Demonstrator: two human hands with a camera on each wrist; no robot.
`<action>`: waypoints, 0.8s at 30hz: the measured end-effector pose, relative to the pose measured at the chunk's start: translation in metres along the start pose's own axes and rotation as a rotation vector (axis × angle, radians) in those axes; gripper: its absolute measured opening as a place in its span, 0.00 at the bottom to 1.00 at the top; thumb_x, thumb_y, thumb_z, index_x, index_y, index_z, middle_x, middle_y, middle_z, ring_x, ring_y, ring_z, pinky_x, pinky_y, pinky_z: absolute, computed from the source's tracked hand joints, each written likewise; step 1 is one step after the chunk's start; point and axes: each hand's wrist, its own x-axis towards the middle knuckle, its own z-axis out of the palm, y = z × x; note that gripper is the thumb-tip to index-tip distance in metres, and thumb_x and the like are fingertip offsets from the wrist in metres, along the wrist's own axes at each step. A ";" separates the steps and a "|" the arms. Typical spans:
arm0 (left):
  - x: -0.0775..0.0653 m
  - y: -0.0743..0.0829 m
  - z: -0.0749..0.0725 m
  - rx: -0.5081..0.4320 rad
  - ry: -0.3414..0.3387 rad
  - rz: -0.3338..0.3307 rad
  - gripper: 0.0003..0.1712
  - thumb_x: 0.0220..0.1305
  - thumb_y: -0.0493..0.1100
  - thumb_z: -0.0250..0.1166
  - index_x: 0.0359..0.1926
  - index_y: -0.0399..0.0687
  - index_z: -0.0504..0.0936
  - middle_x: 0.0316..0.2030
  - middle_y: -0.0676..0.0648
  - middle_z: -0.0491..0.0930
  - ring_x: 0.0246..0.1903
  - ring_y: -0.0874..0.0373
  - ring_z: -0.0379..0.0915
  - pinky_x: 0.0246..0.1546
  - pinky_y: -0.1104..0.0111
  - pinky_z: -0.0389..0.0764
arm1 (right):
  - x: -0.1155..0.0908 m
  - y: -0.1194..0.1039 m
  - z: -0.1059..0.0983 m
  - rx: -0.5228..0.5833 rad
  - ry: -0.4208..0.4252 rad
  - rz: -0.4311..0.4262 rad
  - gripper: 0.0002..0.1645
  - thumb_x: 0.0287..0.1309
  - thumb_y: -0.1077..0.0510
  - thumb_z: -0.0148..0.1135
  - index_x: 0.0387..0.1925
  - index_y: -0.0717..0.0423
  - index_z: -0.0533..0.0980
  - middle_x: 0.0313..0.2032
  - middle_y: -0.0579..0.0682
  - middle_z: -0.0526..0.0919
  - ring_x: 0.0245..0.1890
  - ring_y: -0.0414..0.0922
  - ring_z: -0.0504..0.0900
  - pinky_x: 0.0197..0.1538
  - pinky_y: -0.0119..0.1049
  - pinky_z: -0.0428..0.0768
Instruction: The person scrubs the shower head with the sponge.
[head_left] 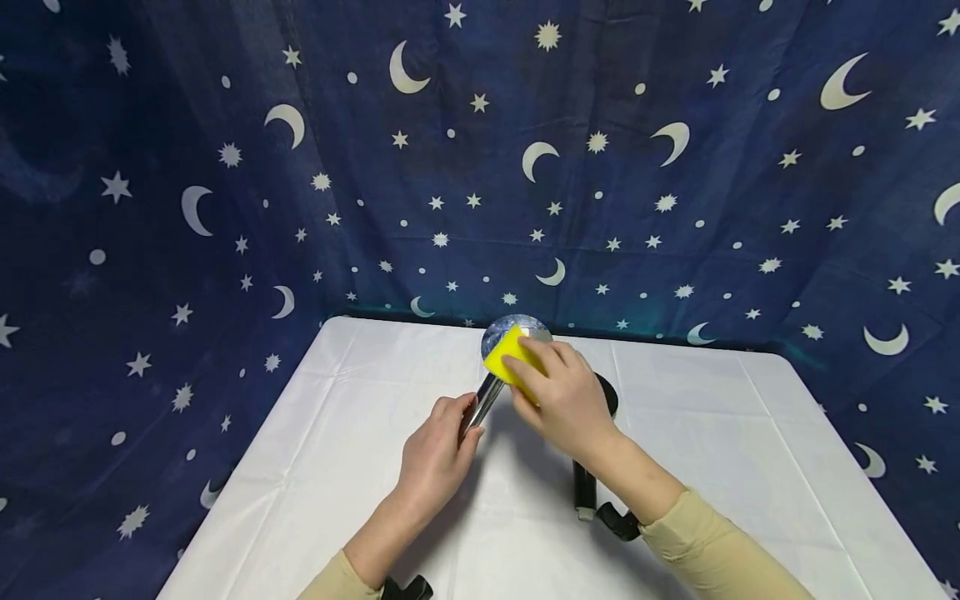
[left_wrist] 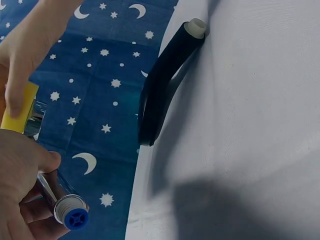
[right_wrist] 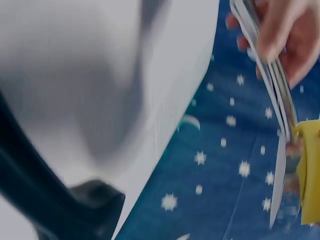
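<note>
My left hand grips the handle of a chrome hand shower head, lifted over the table and slanting away. Its threaded end with a blue insert shows below that hand in the left wrist view. My right hand pinches a yellow sponge and holds it against the shiny round head. The sponge and the fingers cover part of that surface. Close by the right forearm, a black shower head stands on the table, partly hidden behind the right hand.
A white cloth covers the table. Behind and to the left hangs a dark blue curtain with moons and stars. Black wrist mounts show beside both forearms. In the right wrist view, a large dark curved shape is blurred.
</note>
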 end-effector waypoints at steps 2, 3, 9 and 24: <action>0.000 0.000 -0.001 0.018 -0.001 0.014 0.28 0.63 0.42 0.75 0.62 0.43 0.77 0.44 0.48 0.78 0.31 0.61 0.77 0.25 0.68 0.79 | 0.000 -0.010 0.003 -0.013 -0.016 -0.040 0.20 0.57 0.55 0.69 0.52 0.52 0.85 0.56 0.59 0.82 0.48 0.59 0.79 0.50 0.52 0.82; 0.000 0.000 -0.002 0.028 -0.002 0.019 0.28 0.64 0.42 0.74 0.63 0.42 0.77 0.45 0.47 0.78 0.32 0.60 0.77 0.25 0.68 0.80 | 0.001 -0.013 0.005 -0.022 -0.026 -0.059 0.20 0.56 0.55 0.70 0.52 0.51 0.85 0.57 0.58 0.81 0.49 0.59 0.79 0.50 0.51 0.82; 0.000 -0.002 -0.004 0.096 0.002 0.059 0.28 0.64 0.42 0.74 0.63 0.42 0.77 0.45 0.47 0.78 0.33 0.58 0.79 0.24 0.65 0.81 | 0.010 0.000 -0.001 -0.040 -0.058 -0.088 0.22 0.54 0.58 0.72 0.52 0.51 0.84 0.58 0.57 0.80 0.52 0.57 0.78 0.52 0.52 0.81; 0.000 -0.014 0.001 0.298 0.110 0.276 0.30 0.57 0.36 0.76 0.62 0.43 0.78 0.44 0.47 0.78 0.38 0.51 0.80 0.18 0.63 0.79 | 0.023 0.029 -0.011 -0.060 -0.038 0.142 0.20 0.60 0.53 0.67 0.53 0.53 0.85 0.56 0.60 0.80 0.48 0.61 0.76 0.52 0.56 0.79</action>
